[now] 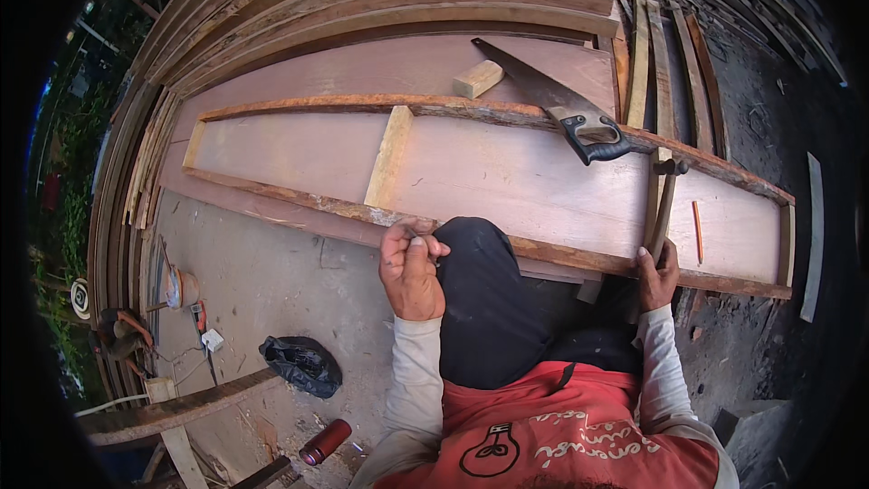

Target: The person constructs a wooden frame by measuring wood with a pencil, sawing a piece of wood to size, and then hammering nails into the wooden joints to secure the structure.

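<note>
A long narrow wooden frame [579, 256] with cross pieces lies on a pale plywood sheet [299, 149] before me. My left hand [412, 270] is pinched closed just above the frame's near rail, beside my knee; whatever is between its fingertips is too small to name. At the near rail's right part, my right hand [658, 274] is closed around the handle of a hammer [665, 204]. The hammer's head lies toward the far rail, close to a cross piece. A handsaw [552, 95] rests across the far rail, its black handle over the frame. Right of the hammer lies an orange pencil [698, 232].
A short wood block [479, 79] sits beside the saw blade. Stacked planks [389, 0] line the far side, with loose boards [665, 72] at the right. A black plastic bag [301, 366] and a red bottle [326, 442] lie on the floor at left.
</note>
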A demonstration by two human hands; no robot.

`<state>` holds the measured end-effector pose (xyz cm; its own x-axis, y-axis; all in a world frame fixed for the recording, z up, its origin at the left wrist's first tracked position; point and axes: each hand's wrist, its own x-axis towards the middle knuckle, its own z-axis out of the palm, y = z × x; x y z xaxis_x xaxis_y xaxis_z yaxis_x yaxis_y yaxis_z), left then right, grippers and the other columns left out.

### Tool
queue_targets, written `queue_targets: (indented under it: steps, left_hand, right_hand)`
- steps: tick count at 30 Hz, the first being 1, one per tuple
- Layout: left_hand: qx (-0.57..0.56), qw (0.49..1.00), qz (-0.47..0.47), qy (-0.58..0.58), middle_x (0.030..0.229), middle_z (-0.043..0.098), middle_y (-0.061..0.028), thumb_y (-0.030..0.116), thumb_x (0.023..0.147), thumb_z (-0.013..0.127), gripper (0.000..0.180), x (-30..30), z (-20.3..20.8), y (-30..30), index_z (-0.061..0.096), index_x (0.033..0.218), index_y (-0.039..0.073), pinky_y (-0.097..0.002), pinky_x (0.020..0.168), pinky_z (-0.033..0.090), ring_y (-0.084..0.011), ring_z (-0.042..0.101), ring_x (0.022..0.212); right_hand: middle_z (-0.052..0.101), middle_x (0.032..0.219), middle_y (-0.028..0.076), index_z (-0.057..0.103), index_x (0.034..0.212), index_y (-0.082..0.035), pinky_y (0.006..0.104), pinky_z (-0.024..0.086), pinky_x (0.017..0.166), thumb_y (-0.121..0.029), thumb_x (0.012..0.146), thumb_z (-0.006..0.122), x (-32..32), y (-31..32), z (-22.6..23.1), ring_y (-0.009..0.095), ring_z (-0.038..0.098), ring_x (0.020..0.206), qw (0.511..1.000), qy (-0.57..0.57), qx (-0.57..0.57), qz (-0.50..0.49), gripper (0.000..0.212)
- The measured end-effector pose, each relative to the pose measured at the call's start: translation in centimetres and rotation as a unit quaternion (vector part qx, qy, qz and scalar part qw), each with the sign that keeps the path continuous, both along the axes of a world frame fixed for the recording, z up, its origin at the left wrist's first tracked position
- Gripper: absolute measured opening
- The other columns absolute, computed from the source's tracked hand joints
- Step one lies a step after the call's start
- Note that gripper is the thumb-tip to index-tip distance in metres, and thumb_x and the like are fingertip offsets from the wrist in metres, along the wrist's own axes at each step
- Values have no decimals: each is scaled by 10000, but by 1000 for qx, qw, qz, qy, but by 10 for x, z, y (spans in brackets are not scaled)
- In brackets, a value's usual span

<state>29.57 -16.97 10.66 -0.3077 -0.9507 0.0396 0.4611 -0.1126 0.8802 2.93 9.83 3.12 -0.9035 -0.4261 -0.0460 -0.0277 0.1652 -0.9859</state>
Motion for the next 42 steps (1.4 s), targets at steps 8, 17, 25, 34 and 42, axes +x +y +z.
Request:
queue_targets:
  steps: [8, 17, 25, 34, 42]
  left_hand:
    - [-329, 802, -236, -439, 1001, 712, -187, 171, 1022, 521, 263, -184, -63, 75, 634, 1220, 41, -433, 878, 532, -353, 690, 912]
    - [-422, 717, -185, -523, 1096, 710, -174, 157, 974, 559, 249, -212, -129, 110, 672, 1172, 58, -467, 877, 524, -372, 672, 1022]
    - [-459, 701, -195, -510, 1047, 707, -157, 100, 962, 543, 240, -209, -109, 112, 668, 1156, 34, -448, 843, 524, -363, 668, 970]
    - [-440, 695, -230, -520, 969, 690, -174, 62, 937, 563, 238, -207, -113, 109, 665, 1145, 7, -447, 761, 529, -369, 661, 870]
    - [-434, 633, -268, -583, 1000, 696, -156, 125, 927, 560, 251, -214, -113, 111, 649, 1145, 37, -473, 781, 537, -361, 664, 903]
  right_hand:
    - [628, 872, 75, 616, 1173, -12, 320, 501, 762, -229, 906, 737, -77, 106, 28, 159, 579, 794, 948, 191, 166, -195, 365]
    - [639, 851, 85, 584, 1167, -10, 343, 524, 726, -290, 899, 717, -170, 209, -33, 189, 655, 782, 952, 120, 204, -192, 410]
    - [610, 855, 32, 576, 1154, -18, 304, 508, 719, -211, 933, 699, -161, 187, -22, 130, 614, 787, 948, 98, 192, -232, 318]
    - [568, 940, 22, 551, 1113, -53, 275, 474, 787, -165, 976, 691, -155, 186, -32, 114, 548, 855, 929, 75, 271, -241, 226]
    - [610, 987, 161, 574, 1126, -36, 421, 483, 865, -226, 954, 691, -160, 191, -33, 318, 599, 945, 906, 48, 359, -217, 282]
